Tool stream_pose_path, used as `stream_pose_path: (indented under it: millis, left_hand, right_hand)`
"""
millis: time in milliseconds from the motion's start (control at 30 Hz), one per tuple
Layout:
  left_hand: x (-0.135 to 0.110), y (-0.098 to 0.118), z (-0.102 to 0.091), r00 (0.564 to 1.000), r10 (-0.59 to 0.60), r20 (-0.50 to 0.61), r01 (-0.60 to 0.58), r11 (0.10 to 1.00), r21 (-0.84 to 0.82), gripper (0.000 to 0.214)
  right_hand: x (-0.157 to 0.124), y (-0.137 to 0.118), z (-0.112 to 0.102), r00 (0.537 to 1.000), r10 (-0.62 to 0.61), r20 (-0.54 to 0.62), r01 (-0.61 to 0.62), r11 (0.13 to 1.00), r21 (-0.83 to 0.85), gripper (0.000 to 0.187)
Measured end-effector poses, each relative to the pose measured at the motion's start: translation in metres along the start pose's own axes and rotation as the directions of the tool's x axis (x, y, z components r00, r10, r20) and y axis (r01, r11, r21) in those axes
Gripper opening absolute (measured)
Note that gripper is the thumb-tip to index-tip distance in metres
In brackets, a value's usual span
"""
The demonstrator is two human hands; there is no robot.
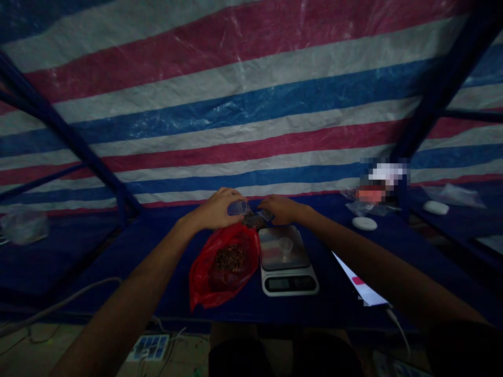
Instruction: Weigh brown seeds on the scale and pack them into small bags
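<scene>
My left hand (217, 208) and my right hand (283, 208) are both closed on a small clear plastic bag (251, 214) of dark brown bits, held just above the blue table (98, 262). Below my left hand lies an open red plastic bag (204, 272) with more of the brown bits inside. A white digital scale (288, 262) stands under my right hand, with a small clear cup (285, 246) on its steel plate.
A white sheet of paper (359, 280) lies under my right forearm. Two white oval objects (364, 223) (436, 207) and crumpled clear plastic (363, 208) lie at the right. A striped tarp (251, 104) forms the back wall. A power strip (149, 347) and cables are on the floor.
</scene>
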State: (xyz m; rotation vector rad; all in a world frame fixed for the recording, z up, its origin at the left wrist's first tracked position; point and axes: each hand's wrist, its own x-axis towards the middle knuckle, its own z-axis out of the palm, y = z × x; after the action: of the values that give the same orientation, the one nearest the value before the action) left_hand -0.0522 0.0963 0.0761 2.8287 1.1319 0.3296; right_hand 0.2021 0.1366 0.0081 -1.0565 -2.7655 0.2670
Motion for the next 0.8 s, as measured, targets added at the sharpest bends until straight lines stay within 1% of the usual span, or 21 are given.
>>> stream_pose_path:
  millis: [67, 167, 233, 300, 333, 400, 467, 500, 533, 567, 600, 633, 667, 733, 800]
  left_hand:
    - [0.022, -0.012, 0.015, 0.999, 0.006, 0.034, -0.006, 1.0, 0.018, 0.049]
    - [0.051, -0.024, 0.038, 0.995, -0.003, 0.104, 0.001, 1.0, 0.025, 0.053]
    - [0.066, -0.025, 0.052, 0.991, -0.013, 0.131, 0.013, 1.0, -0.004, 0.053]
    - [0.078, -0.019, 0.065, 0.987, -0.033, 0.157, 0.039, 0.998, -0.041, 0.049]
    - [0.083, -0.015, 0.07, 0.985, -0.043, 0.169, 0.054, 0.997, -0.056, 0.047]
    - [0.091, -0.006, 0.08, 0.981, -0.064, 0.182, 0.079, 0.994, -0.075, 0.05]
    - [0.096, 0.003, 0.085, 0.982, -0.082, 0.171, 0.096, 0.993, -0.076, 0.066]
    - [0.096, 0.007, 0.085, 0.985, -0.095, 0.146, 0.108, 0.99, -0.088, 0.074]
    - [0.096, 0.011, 0.084, 0.989, -0.112, 0.101, 0.124, 0.985, -0.118, 0.078]
    - [0.095, 0.015, 0.081, 0.99, -0.133, 0.043, 0.138, 0.975, -0.177, 0.074]
    - [0.092, 0.019, 0.077, 0.987, -0.158, -0.012, 0.149, 0.953, -0.265, 0.064]
    - [0.087, 0.023, 0.072, 0.982, -0.185, -0.04, 0.156, 0.913, -0.377, 0.052]
    - [0.082, 0.027, 0.066, 0.977, -0.209, -0.038, 0.163, 0.853, -0.495, 0.045]
    - [0.067, 0.034, 0.054, 0.971, -0.237, 0.046, 0.204, 0.706, -0.678, 0.042]
    - [0.05, 0.039, 0.044, 0.954, -0.279, 0.11, 0.26, 0.587, -0.767, 0.039]
  right_hand:
    - [0.007, 0.001, 0.002, 0.996, 0.034, 0.082, -0.032, 0.999, -0.028, 0.036]
    - [0.007, 0.008, 0.0, 0.971, 0.185, 0.153, -0.166, 0.978, -0.129, 0.034]
    - [-0.002, 0.016, -0.005, 0.947, 0.273, 0.167, -0.249, 0.956, -0.153, 0.03]
    - [-0.018, 0.025, -0.012, 0.933, 0.316, 0.174, -0.306, 0.949, -0.08, 0.024]
    - [-0.027, 0.028, -0.016, 0.935, 0.318, 0.159, -0.318, 0.948, -0.021, 0.022]
    - [-0.047, 0.032, -0.025, 0.945, 0.316, 0.085, -0.323, 0.943, 0.077, 0.02]
    - [-0.064, 0.031, -0.032, 0.95, 0.311, -0.02, -0.307, 0.945, 0.116, 0.018]
    - [-0.071, 0.027, -0.034, 0.951, 0.301, -0.072, -0.291, 0.949, 0.119, 0.018]
    - [-0.077, 0.023, -0.036, 0.951, 0.286, -0.12, -0.272, 0.955, 0.119, 0.017]
    - [-0.08, 0.017, -0.037, 0.95, 0.264, -0.167, -0.247, 0.962, 0.118, 0.017]
    - [-0.082, 0.011, -0.037, 0.948, 0.238, -0.213, -0.217, 0.969, 0.117, 0.016]
    - [-0.083, 0.004, -0.037, 0.944, 0.212, -0.253, -0.188, 0.975, 0.116, 0.016]
    - [-0.082, -0.003, -0.037, 0.939, 0.191, -0.286, -0.163, 0.979, 0.119, 0.016]
    - [-0.078, -0.016, -0.035, 0.93, 0.157, -0.332, -0.121, 0.984, 0.128, 0.018]
    - [-0.071, -0.028, -0.034, 0.923, 0.113, -0.367, -0.069, 0.989, 0.13, 0.022]
